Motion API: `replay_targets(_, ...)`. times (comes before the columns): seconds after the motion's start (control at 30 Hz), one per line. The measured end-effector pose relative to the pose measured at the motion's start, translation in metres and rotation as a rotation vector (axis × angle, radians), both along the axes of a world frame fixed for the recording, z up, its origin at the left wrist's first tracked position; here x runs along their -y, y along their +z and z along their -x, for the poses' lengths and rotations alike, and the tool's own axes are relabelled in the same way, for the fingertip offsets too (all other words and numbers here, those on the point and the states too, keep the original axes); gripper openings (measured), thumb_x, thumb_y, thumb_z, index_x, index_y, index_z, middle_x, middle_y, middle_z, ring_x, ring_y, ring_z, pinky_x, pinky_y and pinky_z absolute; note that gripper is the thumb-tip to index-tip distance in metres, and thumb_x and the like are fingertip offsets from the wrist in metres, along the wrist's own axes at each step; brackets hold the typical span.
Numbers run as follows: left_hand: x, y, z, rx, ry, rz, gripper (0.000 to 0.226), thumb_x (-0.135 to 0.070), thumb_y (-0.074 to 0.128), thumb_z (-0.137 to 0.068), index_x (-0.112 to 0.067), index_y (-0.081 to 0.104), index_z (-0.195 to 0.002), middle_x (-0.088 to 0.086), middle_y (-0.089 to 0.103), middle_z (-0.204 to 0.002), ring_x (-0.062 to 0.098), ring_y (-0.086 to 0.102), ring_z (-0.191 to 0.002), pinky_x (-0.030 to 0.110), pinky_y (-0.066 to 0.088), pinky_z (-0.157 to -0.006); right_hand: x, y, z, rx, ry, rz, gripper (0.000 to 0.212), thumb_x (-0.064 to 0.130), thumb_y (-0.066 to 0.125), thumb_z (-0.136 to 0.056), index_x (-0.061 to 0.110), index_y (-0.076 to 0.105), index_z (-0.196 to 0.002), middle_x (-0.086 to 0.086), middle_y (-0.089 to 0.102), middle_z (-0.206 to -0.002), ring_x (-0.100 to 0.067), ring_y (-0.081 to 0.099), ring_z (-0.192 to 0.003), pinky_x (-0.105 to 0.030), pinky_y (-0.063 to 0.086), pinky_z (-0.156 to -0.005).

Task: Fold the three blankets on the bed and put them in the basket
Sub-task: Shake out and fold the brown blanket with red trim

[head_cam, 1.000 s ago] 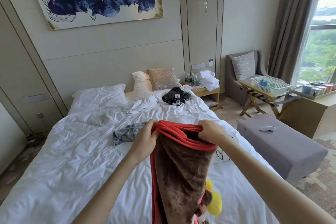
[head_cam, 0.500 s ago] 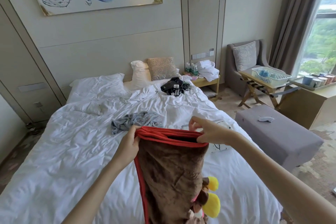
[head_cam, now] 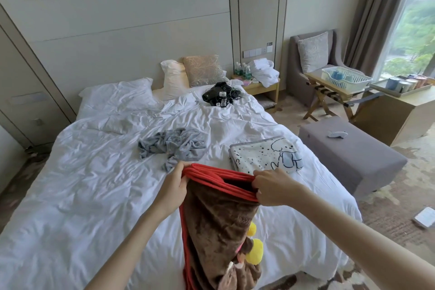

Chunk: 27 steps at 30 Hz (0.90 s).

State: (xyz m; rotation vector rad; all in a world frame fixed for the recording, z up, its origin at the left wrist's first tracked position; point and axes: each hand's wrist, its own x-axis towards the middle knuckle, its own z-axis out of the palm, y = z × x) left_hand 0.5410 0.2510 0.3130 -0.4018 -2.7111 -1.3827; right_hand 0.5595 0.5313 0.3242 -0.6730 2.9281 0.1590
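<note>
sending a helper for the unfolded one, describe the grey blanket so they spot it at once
On the white bed, look mid-mattress, left of the folded spotted blanket. The grey blanket lies there, the only one plain-coloured and crumpled in a heap.

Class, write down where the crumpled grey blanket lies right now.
In the head view the grey blanket lies crumpled in the middle of the bed, left of the folded white patterned blanket and just beyond the left hand.
</note>
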Motion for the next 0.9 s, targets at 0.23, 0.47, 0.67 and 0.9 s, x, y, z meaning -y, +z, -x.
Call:
replay_targets(0.23,-0.004,-0.011,0.001,0.047,-0.055,0.036,0.019,-0.007,0.044,-0.102,-0.02,0.054,-0.11,-0.007,0.067,-0.108,-0.005,0.061,-0.101,0.006,0.043,-0.084,0.0,-0.004,0.003,0.112,-0.029,-0.056,0.016,0.023,0.051,-0.087,0.015,0.056,-0.073,0.002,0.05,-0.075,-0.02,0.05,-0.067,-0.024,0.035,-0.054)
replay_targets(0.47,0.009,-0.021,0.006,0.086,0.008,0.003,0.019,-0.008,0.044,-0.103,-0.021,0.054,-0.113,-0.013,0.064,-0.109,-0.012,0.059,-0.1,0.007,0.042,-0.082,-0.015,-0.013,-0.006,-0.082,0.135,0.367,0.011,0.015,0.054,-0.087,0.019,0.064,-0.084,0.006,0.05,-0.103,-0.013,0.053,-0.089,-0.032,0.042,-0.059)
replay_targets(0.67,0.025,-0.023,0.009,0.11,0.052,-0.051,0.02,-0.009,0.044,-0.103,-0.02,0.054,-0.117,-0.011,0.064,-0.113,-0.008,0.059,-0.105,0.013,0.044,-0.088,-0.009,-0.032,-0.013,-0.101,-0.153,1.139,0.01,0.005,0.075,-0.08,0.015,0.078,-0.081,-0.001,0.059,-0.085,-0.018,0.057,-0.078,-0.029,0.049,-0.066)
replay_targets(0.9,0.014,-0.027,-0.006,0.13,0.016,-0.069,0.019,-0.009,0.045,-0.103,-0.024,0.056,-0.108,-0.008,0.065,-0.108,-0.003,0.061,-0.102,0.015,0.044,-0.087,-0.017,-0.038,-0.018,0.052,-0.132,0.906,0.036,-0.006,0.057,-0.089,0.023,0.079,-0.091,0.01,0.044,-0.084,-0.008,0.047,-0.078,-0.026,0.044,-0.069)
